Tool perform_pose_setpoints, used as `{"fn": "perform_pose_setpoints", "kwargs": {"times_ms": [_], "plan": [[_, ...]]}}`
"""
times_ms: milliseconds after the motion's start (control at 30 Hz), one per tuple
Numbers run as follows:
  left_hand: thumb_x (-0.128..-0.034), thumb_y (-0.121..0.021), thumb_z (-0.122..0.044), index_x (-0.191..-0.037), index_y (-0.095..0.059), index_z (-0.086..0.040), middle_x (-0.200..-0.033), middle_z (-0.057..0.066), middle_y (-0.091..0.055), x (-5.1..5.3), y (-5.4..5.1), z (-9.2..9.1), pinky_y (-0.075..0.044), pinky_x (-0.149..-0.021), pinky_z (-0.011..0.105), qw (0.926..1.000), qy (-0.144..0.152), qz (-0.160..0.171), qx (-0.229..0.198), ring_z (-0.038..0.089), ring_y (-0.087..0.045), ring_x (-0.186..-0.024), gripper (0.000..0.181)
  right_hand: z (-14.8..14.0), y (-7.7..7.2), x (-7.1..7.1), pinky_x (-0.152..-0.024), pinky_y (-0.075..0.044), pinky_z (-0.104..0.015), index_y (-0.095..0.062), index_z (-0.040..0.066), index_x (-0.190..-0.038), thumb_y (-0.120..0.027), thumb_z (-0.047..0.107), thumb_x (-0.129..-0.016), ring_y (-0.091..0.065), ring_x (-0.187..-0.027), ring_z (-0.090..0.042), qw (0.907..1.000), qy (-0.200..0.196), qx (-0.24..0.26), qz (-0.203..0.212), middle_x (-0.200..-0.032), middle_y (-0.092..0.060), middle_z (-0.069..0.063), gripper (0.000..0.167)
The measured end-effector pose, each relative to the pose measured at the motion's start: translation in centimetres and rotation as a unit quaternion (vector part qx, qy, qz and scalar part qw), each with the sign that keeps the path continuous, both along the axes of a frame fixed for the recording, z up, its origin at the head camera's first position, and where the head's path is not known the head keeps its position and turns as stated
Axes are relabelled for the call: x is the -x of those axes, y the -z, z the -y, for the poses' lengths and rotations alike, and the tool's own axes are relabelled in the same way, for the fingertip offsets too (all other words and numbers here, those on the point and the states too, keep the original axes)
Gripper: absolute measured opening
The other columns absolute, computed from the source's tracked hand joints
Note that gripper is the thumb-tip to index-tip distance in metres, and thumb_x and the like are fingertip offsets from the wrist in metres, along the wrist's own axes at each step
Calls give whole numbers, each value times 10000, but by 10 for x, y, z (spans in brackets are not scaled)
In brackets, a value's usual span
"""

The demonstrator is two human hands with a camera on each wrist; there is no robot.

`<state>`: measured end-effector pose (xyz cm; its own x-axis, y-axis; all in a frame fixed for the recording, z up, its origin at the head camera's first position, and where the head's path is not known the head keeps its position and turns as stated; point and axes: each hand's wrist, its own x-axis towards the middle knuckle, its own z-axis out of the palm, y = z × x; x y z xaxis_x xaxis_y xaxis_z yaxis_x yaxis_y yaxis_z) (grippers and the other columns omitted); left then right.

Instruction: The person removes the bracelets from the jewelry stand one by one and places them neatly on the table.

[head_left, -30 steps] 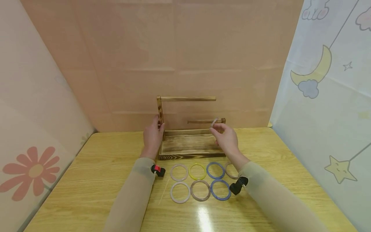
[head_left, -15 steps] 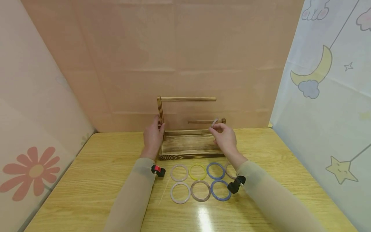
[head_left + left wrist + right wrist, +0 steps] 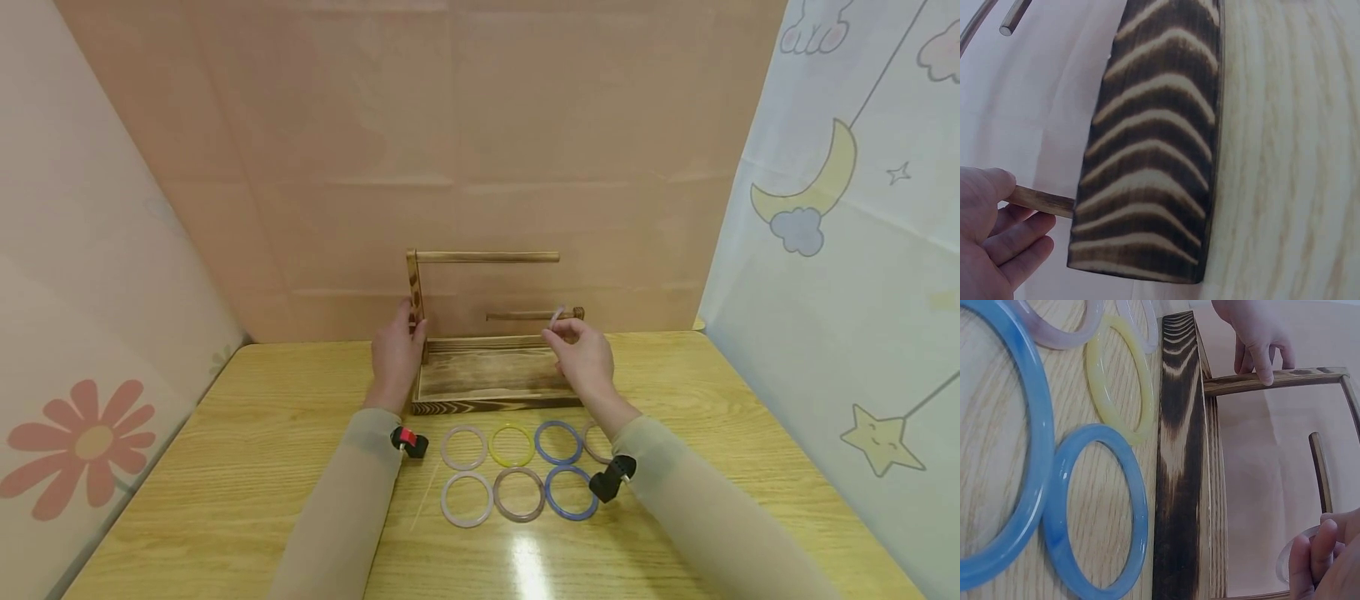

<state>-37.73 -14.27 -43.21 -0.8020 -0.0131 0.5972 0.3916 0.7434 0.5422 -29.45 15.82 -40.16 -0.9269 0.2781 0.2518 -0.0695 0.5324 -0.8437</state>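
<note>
A dark-grained wooden stand (image 3: 497, 406) has a tray base, an upper rod (image 3: 487, 257) on a left upright and a lower rod (image 3: 517, 316) from a shorter right post. My left hand (image 3: 396, 354) grips the left upright, thumb on the near side and fingers behind, also seen in the left wrist view. My right hand (image 3: 588, 358) pinches a pale translucent bangle (image 3: 557, 316) near the lower rod's post end. In the right wrist view the bangle (image 3: 1283, 562) is partly hidden by curled fingers (image 3: 1321, 550). Whether the bangle encircles the rod I cannot tell.
Several bangles lie in two rows before the stand: a yellow bangle (image 3: 512, 464), blue bangles (image 3: 558, 462), a brownish bangle (image 3: 519, 520) and a whitish bangle (image 3: 467, 524). One bangle is partly under the right forearm. A fabric backdrop (image 3: 487, 150) rises behind the table.
The right hand and forearm have shifted very slightly left, with the bangle staying near the post end of the lower rod. The left hand keeps its place on the upright.
</note>
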Motion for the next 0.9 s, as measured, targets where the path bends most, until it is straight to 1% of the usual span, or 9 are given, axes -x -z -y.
{"fn": "perform_pose_setpoints", "kwargs": {"times_ms": [100, 167, 200, 267, 367, 433, 500, 733, 900], "plan": [[-1100, -725, -185, -1429, -612, -21, -1189, 216, -784, 1, 0, 0, -631, -806, 585, 10000, -2, -6, -5, 411, -794, -997, 384, 1, -1, 0, -543, -541, -261, -784, 136, -1260, -768, 358, -1070, -686, -579, -142, 10000, -1, 21, -18, -1190, -748, -78, 292], [-1101, -723, -185, -1431, -611, -21, -1191, 213, -784, 1, 0, 0, -631, -815, 582, 10000, 3, 10, 2, 407, -793, -1005, 385, 2, -2, -1, -568, -562, -269, -789, 138, -1263, -769, 356, -1069, -705, -618, -161, 10000, 2, 22, -42, -1196, -745, -75, 292], [-1099, -726, -179, -1437, -609, -20, -1194, 212, -783, 1, 0, 0, -631, -821, 582, 10000, 9, 23, -6, 405, -793, -1011, 391, 3, -2, 0, -584, -573, -271, -792, 138, -1266, -768, 358, -1070, -717, -650, -174, 10000, 2, 10, -50, -1195, -740, -76, 295], [-1097, -729, -173, -1449, -606, -18, -1201, 207, -780, 1, 0, 0, -631, -835, 581, 10000, 19, 44, -27, 399, -793, -1025, 404, 4, -3, -1, -608, -587, -274, -796, 133, -1270, -767, 361, -1072, -756, -728, -264, 10000, -15, 13, -69, -1190, -734, -81, 303], [-1096, -729, -167, -1473, -599, -15, -1213, 202, -776, 1, -1, 0, -631, -847, 577, 10000, 35, 71, -44, 389, -792, -1040, 427, 7, -5, 0, -616, -595, -284, -807, 138, -1261, -772, 360, -1068, -768, -758, -277, 10000, -22, -14, -94, -1169, -737, -75, 296], [-1096, -729, -167, -1468, -602, -15, -1206, 203, -777, 1, -1, 0, -633, -840, 575, 10000, 39, 63, -35, 389, -793, -1033, 422, 9, -7, 0, -608, -597, -290, -811, 143, -1257, -774, 359, -1067, -769, -730, -262, 9999, -40, -1, -93, -1170, -747, -67, 290], [-1095, -730, -165, -1460, -604, -14, -1194, 206, -778, 0, -2, 0, -635, -828, 573, 10000, 38, 43, -21, 390, -794, -1021, 414, 11, -8, 0, -601, -597, -295, -813, 142, -1257, -776, 350, -1066, -745, -680, -184, 9999, -64, 11, -91, -1180, -756, -67, 284], [-1090, -736, -158, -1423, -610, -6, -1158, 209, -780, 1, -2, -1, -637, -796, 571, 10000, 39, -40, -3, 395, -796, -987, 386, 16, -11, 0, -598, -599, -284, -814, 132, -1282, -777, 328, -1069, -744, -672, -172, 9997, -187, 89, -105, -1222, -770, -79, 292], [-1088, -740, -164, -1416, -613, -9, -1163, 209, -780, 1, -1, -1, -634, -790, 577, 10000, 53, -53, -20, 397, -796, -984, 384, 20, -11, 0, -635, -625, -324, -821, 155, -1281, -781, 352, -1065, -742, -701, -181, 9996, -244, 75, -149, -1229, -768, -64, 295]]}}
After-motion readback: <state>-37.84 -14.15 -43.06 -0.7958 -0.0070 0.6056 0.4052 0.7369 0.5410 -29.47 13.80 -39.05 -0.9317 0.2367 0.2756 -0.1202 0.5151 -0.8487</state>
